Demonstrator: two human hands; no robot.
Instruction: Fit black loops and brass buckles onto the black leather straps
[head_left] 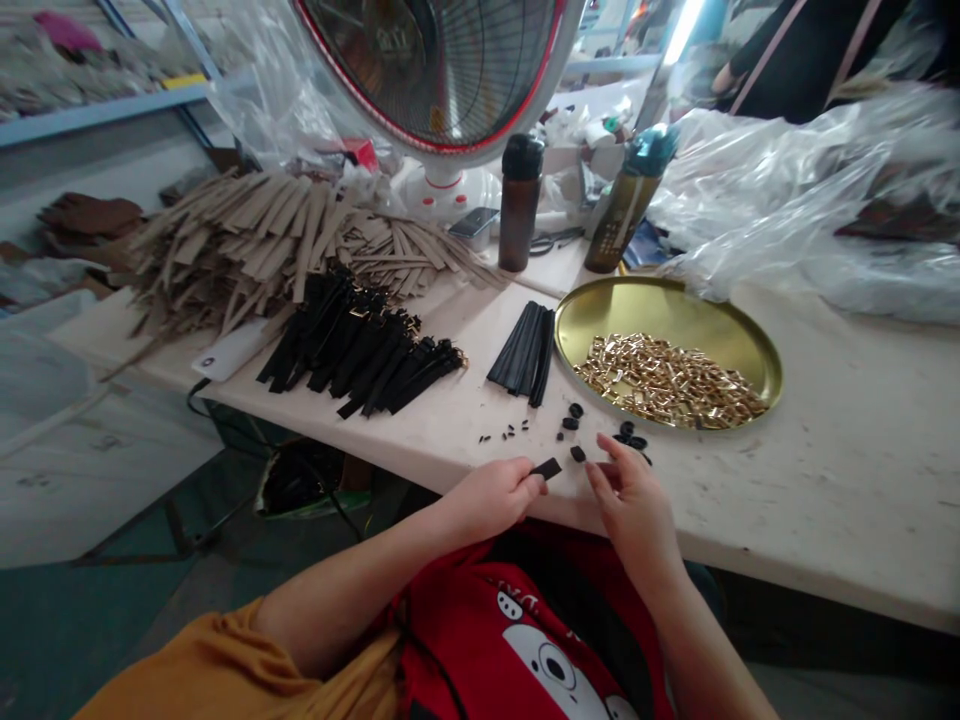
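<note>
My left hand (495, 496) is closed at the table's front edge, pinching a short black strip (547, 468) whose free end points right. My right hand (636, 505) hovers just to the right, its fingers apart. A small dark piece (577, 453) lies beside its fingertips; whether they touch it I cannot tell. Small black rolled pieces (570, 423) rest beyond the hands, and more black rolls (631, 438) are partly hidden behind my right fingers. Tiny black bits (511, 430) are scattered to the left. A bundle of black strips (523, 352) lies farther back.
A gold tray (739, 310) holds many gold metal fittings (675, 380). Black straps with gold hardware (367, 350) and a pile of beige strips (247, 235) are at left. Two bottles, brown (520, 205) and olive (624, 205), stand before a fan (442, 70). Plastic sheeting (810, 190) covers the back right.
</note>
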